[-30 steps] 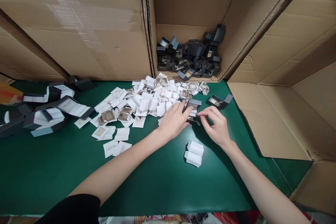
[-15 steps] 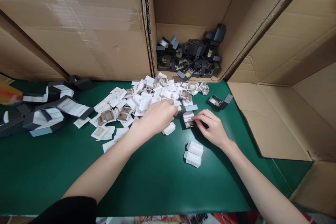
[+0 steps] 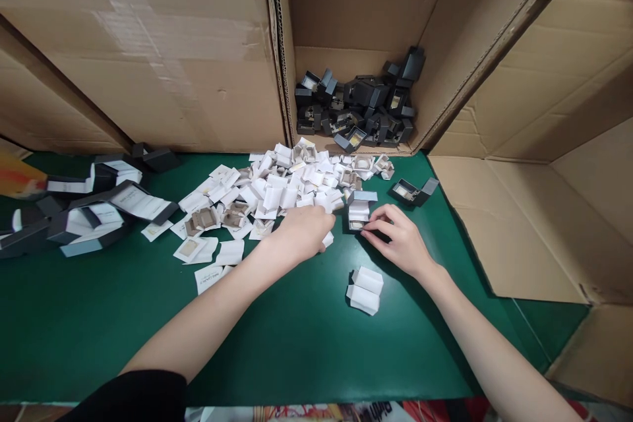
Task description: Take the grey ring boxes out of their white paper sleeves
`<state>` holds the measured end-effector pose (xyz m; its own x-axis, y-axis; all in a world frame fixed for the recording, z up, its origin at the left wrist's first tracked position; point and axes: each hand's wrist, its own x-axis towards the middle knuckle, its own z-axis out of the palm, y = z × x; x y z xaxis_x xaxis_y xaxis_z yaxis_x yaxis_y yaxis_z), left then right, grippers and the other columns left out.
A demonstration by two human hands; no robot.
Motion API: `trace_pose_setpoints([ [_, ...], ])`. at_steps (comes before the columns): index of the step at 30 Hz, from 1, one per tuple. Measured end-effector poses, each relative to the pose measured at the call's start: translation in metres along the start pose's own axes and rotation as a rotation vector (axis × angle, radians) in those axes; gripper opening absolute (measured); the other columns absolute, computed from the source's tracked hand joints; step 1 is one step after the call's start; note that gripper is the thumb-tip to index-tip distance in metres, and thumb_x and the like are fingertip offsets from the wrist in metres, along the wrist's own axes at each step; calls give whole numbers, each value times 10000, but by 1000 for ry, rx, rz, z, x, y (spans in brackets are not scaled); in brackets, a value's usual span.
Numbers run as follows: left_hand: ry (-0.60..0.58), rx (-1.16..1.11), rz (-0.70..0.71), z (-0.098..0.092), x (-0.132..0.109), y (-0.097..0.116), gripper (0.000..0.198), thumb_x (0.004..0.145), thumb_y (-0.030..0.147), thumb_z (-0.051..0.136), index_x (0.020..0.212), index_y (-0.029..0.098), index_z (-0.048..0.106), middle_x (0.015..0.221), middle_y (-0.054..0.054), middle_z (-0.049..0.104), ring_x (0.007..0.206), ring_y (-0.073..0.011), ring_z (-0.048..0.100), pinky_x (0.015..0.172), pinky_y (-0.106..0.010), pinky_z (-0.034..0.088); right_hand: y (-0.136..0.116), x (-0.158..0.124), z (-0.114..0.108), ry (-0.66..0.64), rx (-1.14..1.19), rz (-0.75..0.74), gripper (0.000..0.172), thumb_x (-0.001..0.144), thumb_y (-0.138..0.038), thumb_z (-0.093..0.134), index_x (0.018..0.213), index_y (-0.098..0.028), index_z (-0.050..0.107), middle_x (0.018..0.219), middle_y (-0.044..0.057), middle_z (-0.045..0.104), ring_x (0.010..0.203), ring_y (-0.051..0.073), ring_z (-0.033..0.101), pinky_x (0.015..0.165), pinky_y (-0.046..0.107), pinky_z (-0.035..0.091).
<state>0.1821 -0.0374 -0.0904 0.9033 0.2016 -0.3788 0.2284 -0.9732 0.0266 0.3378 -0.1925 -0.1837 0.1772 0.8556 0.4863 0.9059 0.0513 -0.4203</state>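
Note:
My left hand is closed, fingers curled down at the pile's front edge, over a small white paper piece that shows past its fingertips. My right hand grips the lower right edge of a small black hinged box between thumb and fingers. That box stands with its lid raised, and white lining shows inside. Nearer to me lies a folded white paper insert. Another open black box sits beyond my right hand.
A heap of white paper inserts covers the middle of the green table. Black boxes fill the bottom of a cardboard carton. Larger black boxes with white lining lie at left. Cardboard flaps border the right.
My left hand has moved slightly down and left, onto the white piece at the pile's edge. The small black box has shifted a little away from me, with my right hand still at it.

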Motion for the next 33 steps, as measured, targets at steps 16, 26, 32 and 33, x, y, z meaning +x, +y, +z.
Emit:
trace_pose_setpoints([
  [16,182,39,197,16,7,3,274,778,176,669,1016,146,536,1015,-105,591,973,-259,541,750,-338,448,3,0,-2,93,16,110,129,887,-287,558,935,-231,664,864,63,601,793,196,591,700,357,516],
  [26,183,-175,308,8,-2,13,418,738,343,730,1077,170,557,1068,-95,529,977,-243,526,691,-292,417,-2,3,-10,288,86,249,130,900,-250,518,909,-219,644,785,40,625,644,163,559,613,325,484],
  [32,50,-147,507,19,-8,46,517,676,440,764,1057,153,565,978,-93,547,862,-241,542,619,-299,405,-1,3,-9,271,113,268,143,899,-258,509,898,-223,648,784,35,629,638,162,566,613,324,490],
  [33,49,-114,501,23,-7,50,462,691,390,764,1033,147,571,983,-101,554,862,-243,549,631,-303,411,-1,3,-8,269,115,268,143,899,-255,509,899,-224,648,781,34,627,639,163,567,613,324,491],
])
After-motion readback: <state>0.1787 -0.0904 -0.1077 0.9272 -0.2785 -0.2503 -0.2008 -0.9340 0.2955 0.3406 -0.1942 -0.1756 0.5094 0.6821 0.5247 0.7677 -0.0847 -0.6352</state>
